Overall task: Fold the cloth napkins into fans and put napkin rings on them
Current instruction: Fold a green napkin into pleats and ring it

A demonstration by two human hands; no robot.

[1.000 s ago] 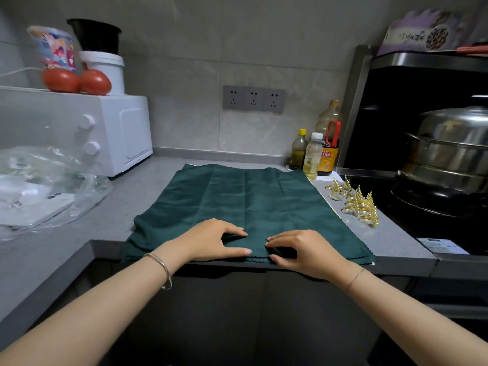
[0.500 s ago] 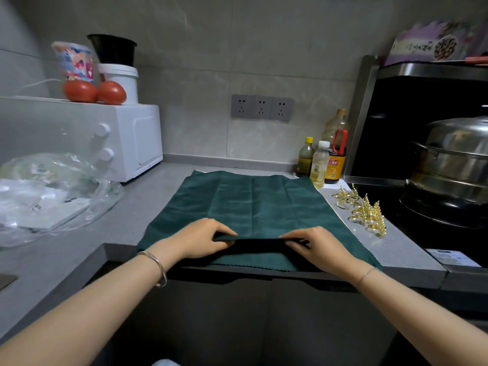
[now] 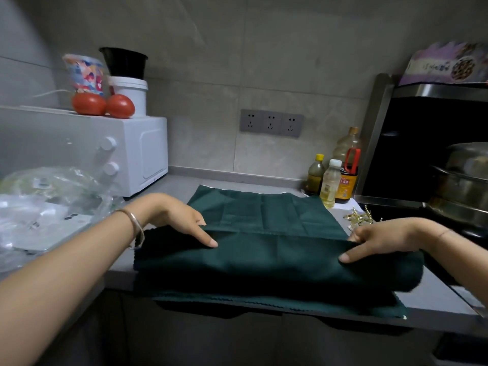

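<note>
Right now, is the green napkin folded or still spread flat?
Partly folded: the green napkin has one raised pleat pinched by left hand and right hand; its far half lies flat.

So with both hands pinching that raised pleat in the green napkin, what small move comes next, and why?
Probably lay the pleat down and press it flat: the left hand and right hand hold the green napkin in a raised fold, most cloth is unpleated, and the gold rings lie untouched.

No text can be read with certainty here. The box (image 3: pixel 446 65) on top of the steel unit at the right carries a line of white characters, too blurred to read. The dark sauce bottle (image 3: pixel 348 180) has an orange label with red characters, also unreadable. The pale bottle (image 3: pixel 330 186) has a label with only tiny marks.
</note>
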